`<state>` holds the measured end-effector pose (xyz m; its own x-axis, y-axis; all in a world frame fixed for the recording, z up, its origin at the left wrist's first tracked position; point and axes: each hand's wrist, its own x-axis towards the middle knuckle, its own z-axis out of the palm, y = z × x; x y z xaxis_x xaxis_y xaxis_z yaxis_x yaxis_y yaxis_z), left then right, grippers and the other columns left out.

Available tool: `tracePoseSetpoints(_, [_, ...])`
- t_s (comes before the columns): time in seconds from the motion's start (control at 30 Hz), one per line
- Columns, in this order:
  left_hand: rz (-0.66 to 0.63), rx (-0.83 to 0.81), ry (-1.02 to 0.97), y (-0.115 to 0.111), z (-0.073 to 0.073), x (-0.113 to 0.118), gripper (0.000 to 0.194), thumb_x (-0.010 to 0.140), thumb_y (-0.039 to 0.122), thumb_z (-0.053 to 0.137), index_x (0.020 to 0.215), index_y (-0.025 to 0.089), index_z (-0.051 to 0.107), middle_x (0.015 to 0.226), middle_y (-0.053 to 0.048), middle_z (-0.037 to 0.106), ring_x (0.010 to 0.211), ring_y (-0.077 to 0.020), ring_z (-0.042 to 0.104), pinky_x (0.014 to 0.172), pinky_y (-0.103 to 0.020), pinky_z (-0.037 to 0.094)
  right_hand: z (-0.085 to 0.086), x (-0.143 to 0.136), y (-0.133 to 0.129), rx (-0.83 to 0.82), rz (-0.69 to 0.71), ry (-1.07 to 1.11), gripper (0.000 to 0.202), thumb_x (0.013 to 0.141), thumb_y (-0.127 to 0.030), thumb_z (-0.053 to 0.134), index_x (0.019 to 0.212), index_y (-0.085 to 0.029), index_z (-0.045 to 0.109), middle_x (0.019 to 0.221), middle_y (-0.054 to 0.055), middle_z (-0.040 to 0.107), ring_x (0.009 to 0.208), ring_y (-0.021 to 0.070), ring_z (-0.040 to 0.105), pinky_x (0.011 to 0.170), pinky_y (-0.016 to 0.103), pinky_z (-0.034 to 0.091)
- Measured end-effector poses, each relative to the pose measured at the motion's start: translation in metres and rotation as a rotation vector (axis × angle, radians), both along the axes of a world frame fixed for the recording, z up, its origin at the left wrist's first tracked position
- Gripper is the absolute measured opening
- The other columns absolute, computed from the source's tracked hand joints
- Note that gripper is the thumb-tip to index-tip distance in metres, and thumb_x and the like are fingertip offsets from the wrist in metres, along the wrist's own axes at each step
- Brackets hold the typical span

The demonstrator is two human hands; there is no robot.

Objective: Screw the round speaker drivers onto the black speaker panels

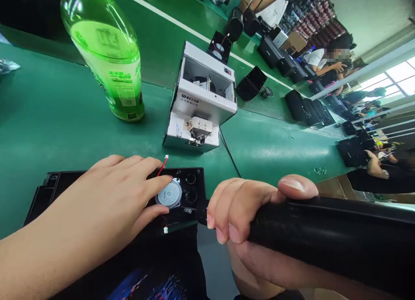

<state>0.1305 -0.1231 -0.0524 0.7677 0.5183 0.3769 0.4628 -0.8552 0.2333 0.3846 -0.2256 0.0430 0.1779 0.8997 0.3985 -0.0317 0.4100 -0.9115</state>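
My left hand (119,192), part-open, braces the round metal disc (170,195) on the black panel (198,183) with thumb and forefinger; too light a press could let it shift, and the red wire (163,165) could snag beside my finger. My right hand (240,205) grips the black tool (324,231), whose nose, if tilted, could skid and scratch the panel's right end

glossy plast. bottle (119,71), wht-lbl'd

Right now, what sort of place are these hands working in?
Probably an electronics assembly workshop, perhaps for speakers: the left hand touches a round part on a black panel, a WEIXIN machine stands behind it, and other people are among black boxes beyond.
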Motion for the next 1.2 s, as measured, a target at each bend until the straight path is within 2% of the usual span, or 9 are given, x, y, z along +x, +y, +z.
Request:
tracePoseSetpoints(0.1, [0.012, -0.016, -0.002, -0.002, -0.001, 0.000, 0.032, 0.104, 0.034, 0.087, 0.136, 0.033, 0.088, 0.140, -0.012, 0.090, 0.116, -0.0394, 0.080, 0.096, -0.059, 0.049, 0.000, -0.001, 0.001, -0.018, 0.001, 0.001, 0.046, 0.135, -0.064, 0.056, 0.149, -0.043, 0.095, 0.069, -0.004, 0.071, 0.056, 0.0211, 0.071, 0.061, 0.039, 0.072])
tracePoseSetpoints(0.3, [0.060, 0.041, 0.034, -0.010, 0.005, 0.008, 0.029, 0.100, 0.030, 0.083, 0.129, 0.029, 0.085, 0.133, -0.013, 0.089, 0.111, -0.0392, 0.079, 0.094, -0.059, 0.048, -0.001, -0.001, 0.002, -0.017, -0.006, 0.020, 0.051, 0.133, -0.071, 0.057, 0.147, -0.042, 0.096, 0.071, -0.004, 0.073, 0.056, 0.0211, 0.072, 0.062, 0.041, 0.073])
tracePoseSetpoints(0.47, [0.060, 0.046, 0.056, -0.010, 0.008, 0.009, 0.027, 0.100, 0.031, 0.081, 0.127, 0.029, 0.085, 0.132, -0.013, 0.089, 0.111, -0.0390, 0.079, 0.093, -0.059, 0.049, -0.001, -0.005, 0.004, -0.044, -0.021, -0.014, 0.041, 0.135, -0.061, 0.060, 0.144, -0.046, 0.097, 0.067, -0.006, 0.070, 0.054, 0.0199, 0.071, 0.062, 0.039, 0.073])
tracePoseSetpoints(0.77, [0.053, -0.098, 0.054, -0.006, 0.005, 0.002, 0.028, 0.103, 0.042, 0.090, 0.131, 0.036, 0.092, 0.139, -0.014, 0.089, 0.117, -0.0425, 0.080, 0.093, -0.058, 0.050, -0.009, -0.005, 0.001, -0.053, -0.041, 0.004, 0.030, 0.132, -0.056, 0.070, 0.143, -0.045, 0.095, 0.071, -0.005, 0.076, 0.055, 0.0223, 0.074, 0.061, 0.043, 0.074])
tracePoseSetpoints(0.87, [0.073, -0.137, 0.062, -0.006, 0.005, 0.003, 0.029, 0.104, 0.043, 0.091, 0.132, 0.036, 0.093, 0.140, -0.014, 0.089, 0.118, -0.0425, 0.080, 0.096, -0.057, 0.051, -0.009, -0.007, -0.003, -0.022, -0.017, -0.017, 0.032, 0.134, -0.053, 0.063, 0.145, -0.046, 0.093, 0.069, -0.006, 0.073, 0.056, 0.0216, 0.073, 0.060, 0.040, 0.074])
tracePoseSetpoints(1.0, [0.083, -0.175, 0.070, -0.009, 0.008, 0.003, 0.029, 0.105, 0.043, 0.090, 0.133, 0.036, 0.093, 0.143, -0.013, 0.089, 0.119, -0.0420, 0.080, 0.096, -0.056, 0.051, -0.008, -0.010, -0.008, -0.062, 0.102, -0.155, 0.033, 0.135, -0.048, 0.062, 0.141, -0.053, 0.094, 0.072, -0.007, 0.077, 0.056, 0.0202, 0.074, 0.068, 0.040, 0.078])
tracePoseSetpoints(1.07, [0.077, -0.160, 0.060, -0.011, 0.010, 0.003, 0.029, 0.104, 0.040, 0.091, 0.132, 0.034, 0.093, 0.145, -0.013, 0.089, 0.120, -0.0428, 0.080, 0.095, -0.057, 0.051, -0.010, -0.012, -0.010, -0.025, 0.152, -0.212, 0.032, 0.135, -0.046, 0.063, 0.145, -0.055, 0.093, 0.073, -0.008, 0.078, 0.054, 0.0184, 0.074, 0.070, 0.039, 0.078])
tracePoseSetpoints(1.2, [0.053, -0.066, 0.048, -0.013, 0.011, 0.006, 0.030, 0.101, 0.037, 0.093, 0.130, 0.028, 0.093, 0.143, -0.016, 0.090, 0.120, -0.0440, 0.083, 0.093, -0.060, 0.053, -0.016, -0.017, -0.010, 0.020, 0.124, -0.237, 0.035, 0.135, -0.042, 0.062, 0.151, -0.052, 0.092, 0.072, -0.009, 0.077, 0.054, 0.0177, 0.073, 0.070, 0.038, 0.076])
